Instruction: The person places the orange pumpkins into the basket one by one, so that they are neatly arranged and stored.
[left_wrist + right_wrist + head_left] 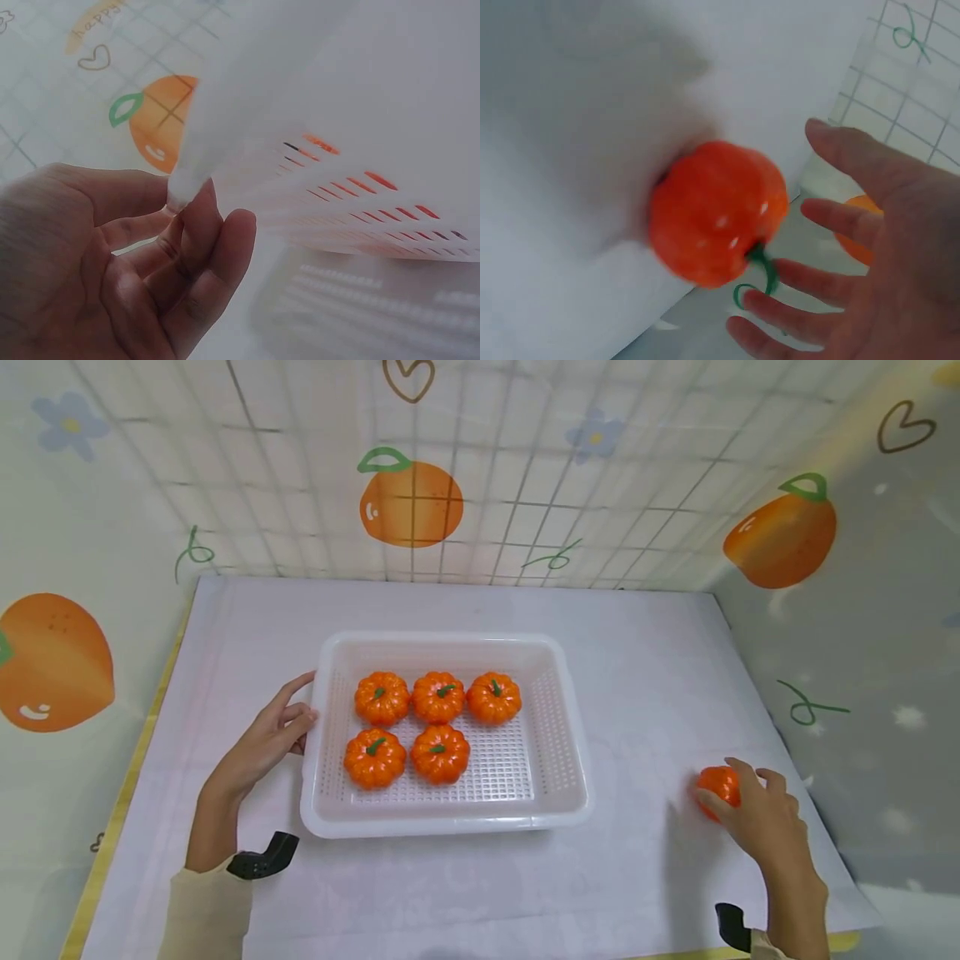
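A white plastic basket (555, 820) with a perforated floor sits mid-table, holding several small orange pumpkins (440, 753) with green stems. At its left side, my left hand (262, 739) pinches the rim between thumb and fingers. The left wrist view shows the same hand (150, 255) with its fingertips at the basket's edge (247, 112). Far to the right lies a lone orange pumpkin (717, 789), partly covered by my right hand (768, 822). In the right wrist view the fingers of this hand (870, 255) are spread beside the pumpkin (712, 214), closest at its green stem.
White cloth (630, 693) covers the table, with a yellow strip (142, 752) along its left edge. Behind and at the sides hang translucent curtains printed with oranges (412, 503), hearts and flowers. A black wrist camera (264, 857) is on the left wrist.
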Demonstrator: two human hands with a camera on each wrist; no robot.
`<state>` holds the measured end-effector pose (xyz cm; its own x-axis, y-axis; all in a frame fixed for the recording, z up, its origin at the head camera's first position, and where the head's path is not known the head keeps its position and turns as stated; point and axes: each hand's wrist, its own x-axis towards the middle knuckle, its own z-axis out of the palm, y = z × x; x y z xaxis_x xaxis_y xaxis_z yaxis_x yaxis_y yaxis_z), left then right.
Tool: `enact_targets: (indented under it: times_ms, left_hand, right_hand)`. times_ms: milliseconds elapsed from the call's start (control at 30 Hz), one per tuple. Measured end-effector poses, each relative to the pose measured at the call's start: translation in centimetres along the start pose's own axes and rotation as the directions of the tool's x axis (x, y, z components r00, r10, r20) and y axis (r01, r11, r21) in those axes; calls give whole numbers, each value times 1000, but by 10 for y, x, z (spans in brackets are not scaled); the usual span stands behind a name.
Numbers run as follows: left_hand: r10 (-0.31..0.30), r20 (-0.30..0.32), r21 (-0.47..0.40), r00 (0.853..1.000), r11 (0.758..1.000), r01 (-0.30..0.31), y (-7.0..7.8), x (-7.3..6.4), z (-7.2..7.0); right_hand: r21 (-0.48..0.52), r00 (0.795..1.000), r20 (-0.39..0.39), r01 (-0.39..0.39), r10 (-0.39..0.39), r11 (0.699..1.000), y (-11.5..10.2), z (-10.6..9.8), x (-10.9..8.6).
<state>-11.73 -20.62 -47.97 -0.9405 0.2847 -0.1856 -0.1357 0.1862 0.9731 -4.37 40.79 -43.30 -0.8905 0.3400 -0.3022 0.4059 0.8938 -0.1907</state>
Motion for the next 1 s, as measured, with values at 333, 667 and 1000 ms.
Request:
enact_targets:
  times_ms: [333, 667, 1000]
  left_hand:
    - [1, -5, 7, 1000, 1000, -1, 1, -1, 1]
    - [6, 3, 1, 1000, 1000, -6, 1, -1, 0]
    - [-5, -4, 10, 1000, 1000, 5, 3, -1, 0]
  right_hand:
    - [33, 993, 44, -115, 114, 993, 15, 6, 7]
    - [105, 996, 14, -92, 91, 990, 21, 13, 18]
    - [85, 999, -48, 6, -2, 996, 20, 11, 18]
